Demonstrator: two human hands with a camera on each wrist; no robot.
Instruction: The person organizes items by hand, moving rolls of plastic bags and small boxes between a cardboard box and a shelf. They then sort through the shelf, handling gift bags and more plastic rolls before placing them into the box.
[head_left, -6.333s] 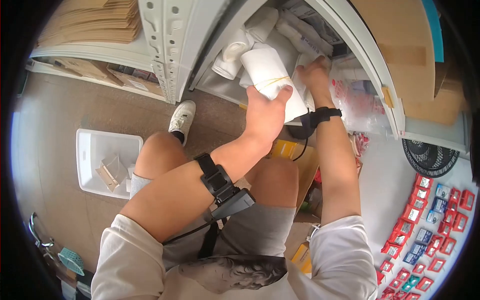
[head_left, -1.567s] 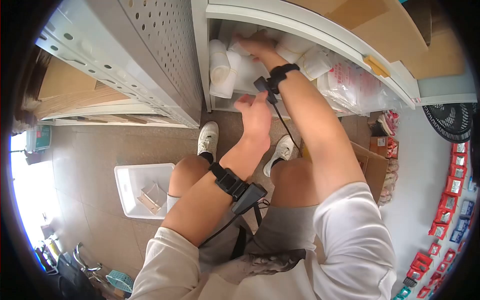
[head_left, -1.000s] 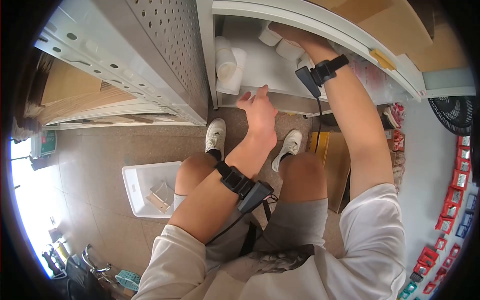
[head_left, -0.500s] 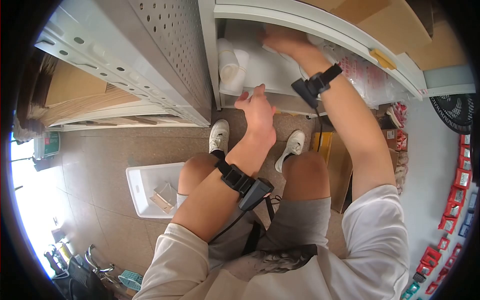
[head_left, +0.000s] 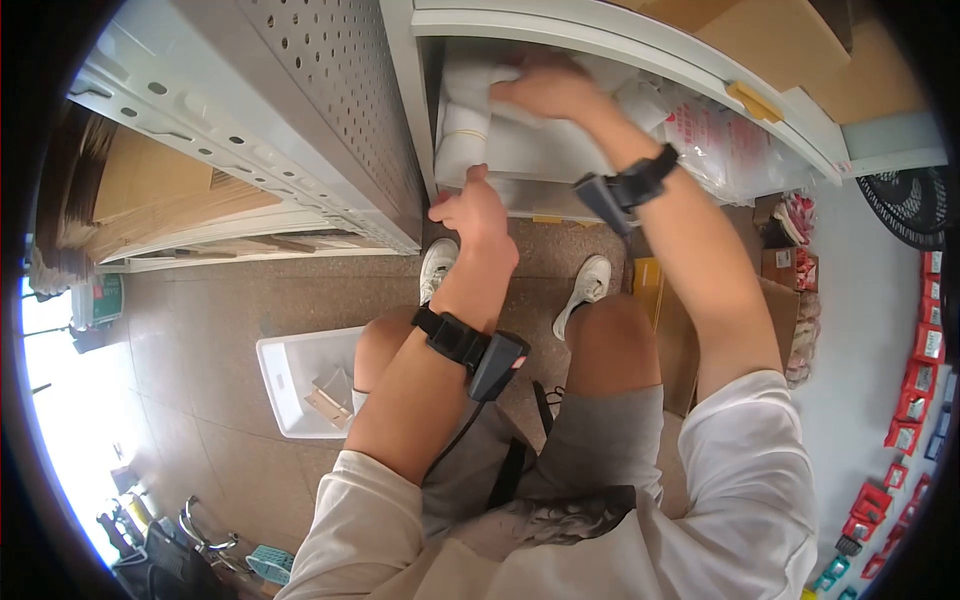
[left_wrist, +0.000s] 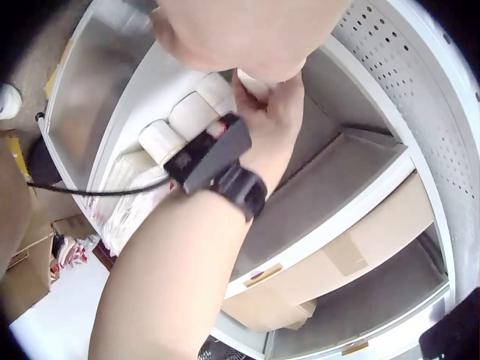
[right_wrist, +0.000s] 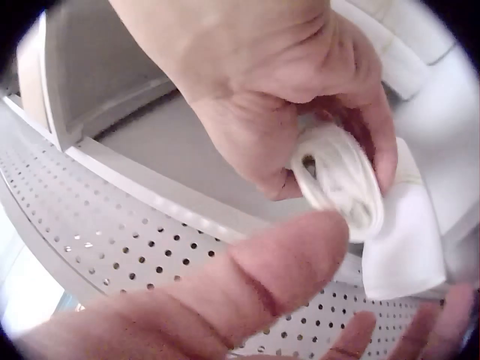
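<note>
Inside the white cabinet compartment, my right hand [head_left: 552, 88] reaches to the back left. In the right wrist view its fingers and thumb curl round the end of a white roll [right_wrist: 341, 176]. Beside it lies another white roll with a thin yellow band [right_wrist: 405, 232], against the left side; in the head view this banded roll [head_left: 463, 145] sits just beyond my left fingertips. My left hand [head_left: 476, 215] hovers at the compartment's front edge, thumb and forefinger spread, holding nothing. More white rolls [left_wrist: 163, 142] stand in a row farther right, partly behind my right wrist in the left wrist view.
Clear plastic bags with red print [head_left: 715, 140] fill the compartment's right side. A perforated grey metal panel [head_left: 330, 90] stands close on the left. On the floor are a white bin [head_left: 290, 385] and a cardboard box [head_left: 675, 330]. Cardboard [head_left: 760, 60] overhangs the top right.
My left hand held a banded white roll 6.3 s ago and has let it go. Over the last second my right hand has swung left to the left-hand rolls; my left hand has shifted left too.
</note>
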